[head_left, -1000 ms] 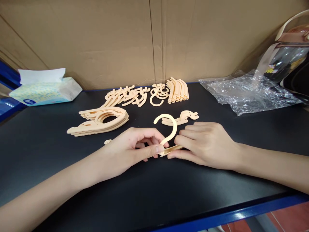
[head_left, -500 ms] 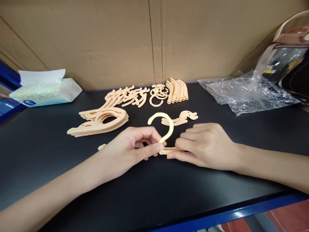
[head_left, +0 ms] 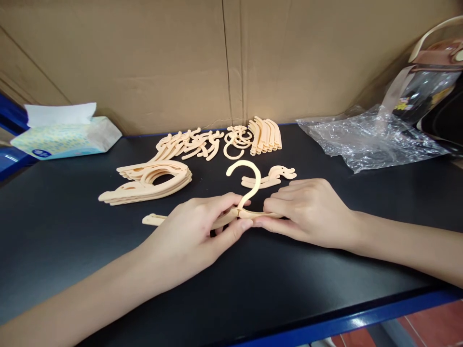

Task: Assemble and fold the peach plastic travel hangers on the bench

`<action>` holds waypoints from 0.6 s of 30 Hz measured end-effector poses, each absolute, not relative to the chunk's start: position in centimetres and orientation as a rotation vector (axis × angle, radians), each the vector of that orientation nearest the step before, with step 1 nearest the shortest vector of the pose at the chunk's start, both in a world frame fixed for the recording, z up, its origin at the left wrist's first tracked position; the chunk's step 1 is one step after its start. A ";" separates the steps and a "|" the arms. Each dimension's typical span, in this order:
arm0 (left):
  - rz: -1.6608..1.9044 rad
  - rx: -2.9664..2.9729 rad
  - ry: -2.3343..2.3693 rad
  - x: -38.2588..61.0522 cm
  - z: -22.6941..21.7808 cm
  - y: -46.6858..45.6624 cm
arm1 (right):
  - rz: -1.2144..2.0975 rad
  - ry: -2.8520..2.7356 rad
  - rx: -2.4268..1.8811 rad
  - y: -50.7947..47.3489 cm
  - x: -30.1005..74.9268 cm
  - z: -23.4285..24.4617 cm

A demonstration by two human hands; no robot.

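Observation:
Between my hands is a cream plastic clothes hanger [head_left: 252,188], its curved hook standing up and its two arms spreading left and right from the centre joint. My left hand [head_left: 204,224] is closed on the left arm close to the joint, thumb in front; that arm's end sticks out past the wrist. My right hand [head_left: 307,212] pinches the right arm beside the joint and covers most of it. Just behind the hook lie loose hanger pieces [head_left: 269,179]. A stack of folded hangers [head_left: 148,193] rests beyond my left hand.
Along the back lie curved hanger arms [head_left: 188,144], a pile of hooks [head_left: 237,142] and a row of straighter arm pieces [head_left: 265,136]. A tissue pack [head_left: 68,137] sits at left, a clear plastic bag [head_left: 372,140] and a bottle [head_left: 430,86] at right. Cardboard [head_left: 144,62] stands behind the table.
The left hanger arm now shows joined at the hook's base and extending left past my left wrist. The hook's base has risen slightly, and my fingers have shifted around the joint.

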State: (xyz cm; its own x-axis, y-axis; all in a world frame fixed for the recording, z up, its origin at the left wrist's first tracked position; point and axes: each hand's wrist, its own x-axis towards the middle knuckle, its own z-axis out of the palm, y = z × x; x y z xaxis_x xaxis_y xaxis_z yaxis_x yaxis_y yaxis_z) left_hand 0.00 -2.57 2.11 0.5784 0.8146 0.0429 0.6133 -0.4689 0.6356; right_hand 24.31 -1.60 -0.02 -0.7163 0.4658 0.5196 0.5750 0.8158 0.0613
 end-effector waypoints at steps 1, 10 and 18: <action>0.447 2.277 1.143 0.0 2.0 -2.6 | -0.294 -2.509 -0.768 -1.6 24.3 -0.1; 0.385 2.219 1.151 -0.1 2.7 -2.6 | -0.284 -2.512 -0.742 -1.6 24.2 -0.1; 0.342 2.241 1.178 -0.1 3.1 -2.8 | -0.336 -2.525 -0.673 -1.6 24.3 0.1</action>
